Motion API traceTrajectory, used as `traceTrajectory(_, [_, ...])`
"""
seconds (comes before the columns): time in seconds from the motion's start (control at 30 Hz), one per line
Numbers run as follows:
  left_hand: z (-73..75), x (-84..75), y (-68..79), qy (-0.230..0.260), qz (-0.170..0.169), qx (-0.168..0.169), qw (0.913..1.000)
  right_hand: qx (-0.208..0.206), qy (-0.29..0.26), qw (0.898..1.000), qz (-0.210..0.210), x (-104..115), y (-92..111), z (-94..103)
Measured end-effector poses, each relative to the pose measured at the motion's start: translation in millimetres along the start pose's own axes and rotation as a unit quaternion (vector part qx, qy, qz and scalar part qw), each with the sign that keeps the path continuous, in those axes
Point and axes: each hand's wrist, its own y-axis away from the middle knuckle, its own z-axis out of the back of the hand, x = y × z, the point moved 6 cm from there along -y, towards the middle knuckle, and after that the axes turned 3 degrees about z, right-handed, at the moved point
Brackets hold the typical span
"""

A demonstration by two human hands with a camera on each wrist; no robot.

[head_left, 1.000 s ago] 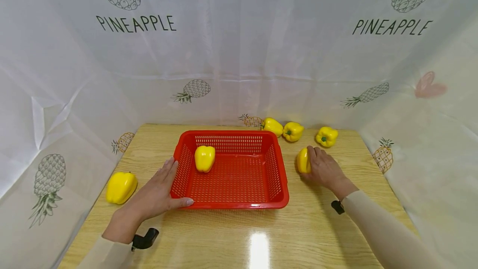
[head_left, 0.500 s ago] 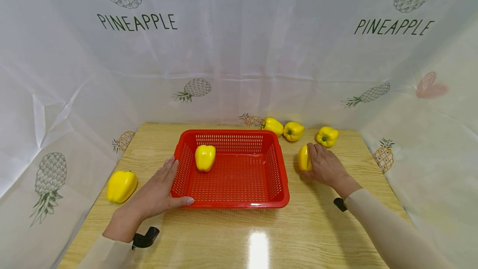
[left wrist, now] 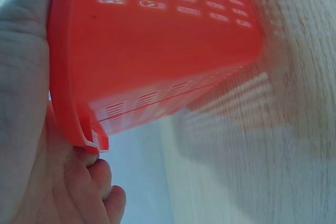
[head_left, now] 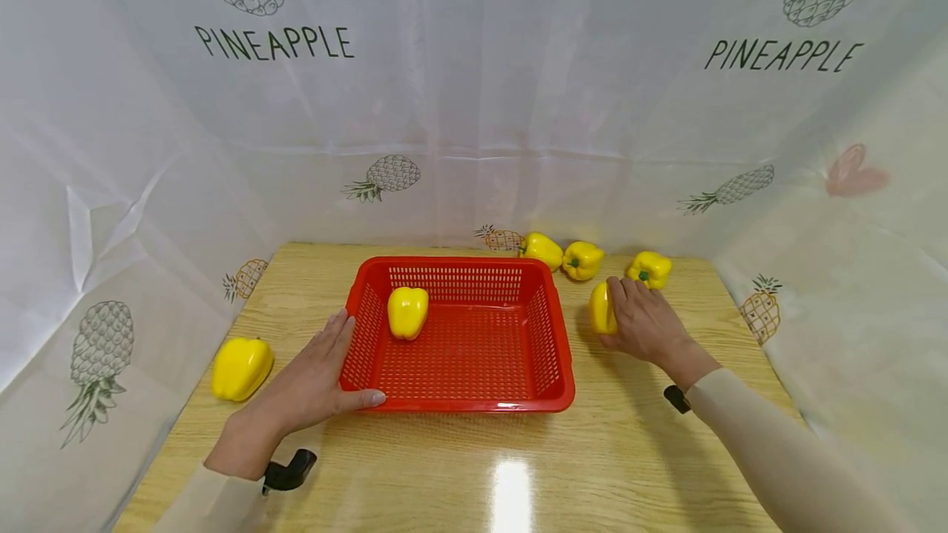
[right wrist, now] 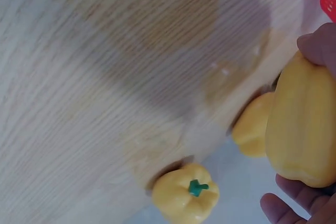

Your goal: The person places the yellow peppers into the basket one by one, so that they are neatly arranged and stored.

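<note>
A glossy yellow bell pepper (head_left: 601, 309) is clamped in the right grip (head_left: 648, 324); the left grip (head_left: 307, 381), spread apart, touches a rectangular red plastic basket (head_left: 474, 352).

Left hand (head_left: 307, 381): thumb spread from fingers, toward the left edge of the desk (head_left: 415, 467).
Right hand (head_left: 650, 329): gripping, toward the right edge.
Arms (head_left: 778, 442): stretched forward.

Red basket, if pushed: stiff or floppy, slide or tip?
The basket looks fairly stiff: its edges run straight beneath the left hand. Its perforated walls suggest it's light for its size. Wide and low, it would probably slide rather than tip, though the rounded pepper inside might shift.
</note>
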Motion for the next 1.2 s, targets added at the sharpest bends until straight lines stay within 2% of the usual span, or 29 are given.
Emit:
traceTrajectory(0.43, [-2.4,3.4,-0.3,0.006,-0.001,0.000,1.0000,-0.008,0.019,1.000,0.011,1,-9,9.3])
traceTrajectory(0.67, [-2.2,3.5,-0.5,0.005,0.000,0.001,1.0000,-0.031,0.021,0.999,0.024,3,-15,16.8])
traceTrajectory(0.87, [0.3,3.4,-0.5,-0.001,-0.005,-0.002,1.0000,-0.043,0.015,0.999,0.027,4,-27,27.6])
traceTrajectory(1.2, [-0.8,3.3,0.1,0.002,-0.002,0.001,1.0000,-0.024,0.011,0.999,0.030,13,-56,47.3])
